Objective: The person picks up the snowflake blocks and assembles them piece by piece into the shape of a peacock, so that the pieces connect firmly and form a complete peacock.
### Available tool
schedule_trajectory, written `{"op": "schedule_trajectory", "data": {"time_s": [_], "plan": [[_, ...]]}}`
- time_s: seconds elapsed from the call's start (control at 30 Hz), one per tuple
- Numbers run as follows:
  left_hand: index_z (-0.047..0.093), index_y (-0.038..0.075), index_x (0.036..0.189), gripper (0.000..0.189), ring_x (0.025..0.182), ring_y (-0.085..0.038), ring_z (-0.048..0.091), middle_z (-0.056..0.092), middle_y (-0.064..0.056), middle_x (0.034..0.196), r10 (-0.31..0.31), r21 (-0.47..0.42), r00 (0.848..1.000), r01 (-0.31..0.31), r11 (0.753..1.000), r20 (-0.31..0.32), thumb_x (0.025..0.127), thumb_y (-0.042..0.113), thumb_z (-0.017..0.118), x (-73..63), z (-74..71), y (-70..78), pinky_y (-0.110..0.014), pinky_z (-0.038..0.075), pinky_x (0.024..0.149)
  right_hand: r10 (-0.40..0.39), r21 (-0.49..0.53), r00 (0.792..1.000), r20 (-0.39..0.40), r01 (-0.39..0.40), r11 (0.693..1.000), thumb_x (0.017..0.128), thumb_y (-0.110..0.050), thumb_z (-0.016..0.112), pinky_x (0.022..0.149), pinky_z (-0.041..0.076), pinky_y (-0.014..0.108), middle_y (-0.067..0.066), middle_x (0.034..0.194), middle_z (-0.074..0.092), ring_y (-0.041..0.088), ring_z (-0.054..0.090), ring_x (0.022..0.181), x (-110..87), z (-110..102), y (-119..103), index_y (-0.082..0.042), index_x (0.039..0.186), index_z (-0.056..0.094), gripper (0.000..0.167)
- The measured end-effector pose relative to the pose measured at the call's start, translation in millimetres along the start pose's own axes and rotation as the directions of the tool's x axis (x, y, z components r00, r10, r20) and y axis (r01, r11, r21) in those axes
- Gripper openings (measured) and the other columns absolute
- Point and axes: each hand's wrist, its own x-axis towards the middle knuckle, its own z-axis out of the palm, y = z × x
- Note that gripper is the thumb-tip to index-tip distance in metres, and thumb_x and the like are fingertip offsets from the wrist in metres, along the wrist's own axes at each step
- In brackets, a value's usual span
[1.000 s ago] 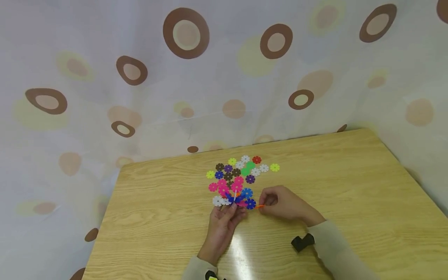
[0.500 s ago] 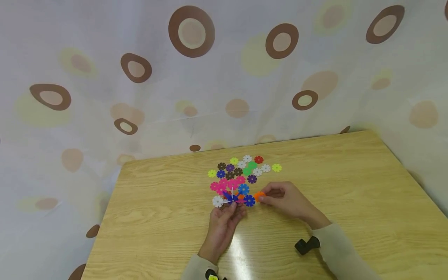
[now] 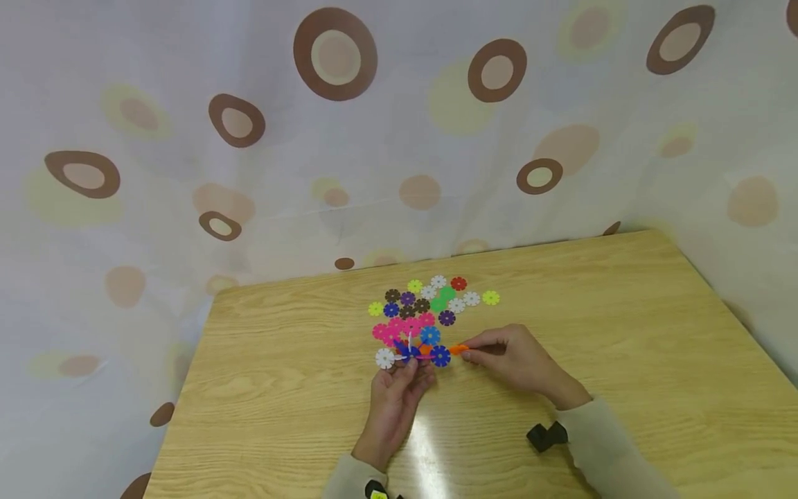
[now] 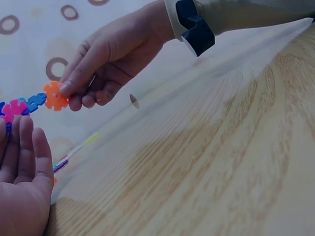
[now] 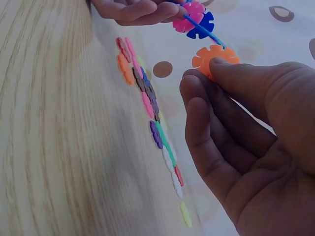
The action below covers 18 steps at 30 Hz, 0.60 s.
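In the head view my left hand [image 3: 393, 402] holds a cluster of joined plastic snowflake discs, its thumb on the dark blue centre disc [image 3: 410, 354]. A white disc [image 3: 384, 358] sticks out at the cluster's left, and a dark blue disc [image 3: 440, 356] stands at its right end, joined by a pink disc [image 4: 14, 110]. Between thumb and fingers, my right hand [image 3: 524, 360] pinches an orange snowflake disc [image 4: 53, 101]. The orange disc's rim is right at the edge of the dark blue disc, their slots close together in both wrist views.
Loose snowflake discs in several colours lie on the wooden table [image 3: 280, 388] behind the hands, among them a red disc [image 3: 458, 283], a purple disc [image 3: 447, 318] and a yellow disc [image 3: 491, 297]. A patterned cloth [image 3: 386, 138] hangs behind the table.
My right hand has turned the orange disc from edge-on to face-up and back to a slant, bringing it against the blue disc. My left hand keeps its hold, nearly still.
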Motion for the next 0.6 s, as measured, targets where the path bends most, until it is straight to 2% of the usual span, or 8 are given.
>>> {"op": "schedule_trajectory", "data": {"time_s": [0.2,0.4,0.6], "plan": [[0.066,0.013,0.104,0.013,0.099,-0.009,0.078,0.082,0.003,0.102,0.020,-0.009,1.000,-0.020,1.000,-0.014,0.112,0.007,0.057,0.7,2.0,-1.0,-0.027,0.064,0.098,0.008,-0.022,1.000,0.005,-0.008,1.000,0.100,-0.011,0.080,0.076,0.064,0.023,0.013,0.108,0.085,0.019,0.081,0.090,-0.1,-0.4,-0.5,-0.004,0.108,0.085,0.012],[0.066,0.012,0.107,0.010,0.101,-0.009,0.077,0.081,0.003,0.104,0.037,0.002,0.999,-0.037,0.999,-0.030,0.113,0.010,0.058,0.5,3.1,-2.0,-0.027,0.063,0.099,0.010,-0.028,1.000,-0.017,-0.011,1.000,0.098,-0.011,0.081,0.075,0.064,0.024,0.009,0.103,0.085,0.017,0.081,0.087,0.0,0.3,-0.1,-0.008,0.104,0.086,0.008],[0.067,0.010,0.108,0.011,0.100,-0.010,0.078,0.081,0.002,0.102,0.045,0.011,0.998,-0.045,0.999,-0.045,0.113,0.008,0.057,-0.3,3.6,-3.2,-0.026,0.063,0.098,-0.061,-0.053,0.997,-0.039,0.059,0.997,0.098,-0.010,0.082,0.076,0.065,0.023,0.008,0.101,0.085,0.006,0.078,0.086,0.3,4.4,2.1,-0.009,0.102,0.086,0.006]]}}
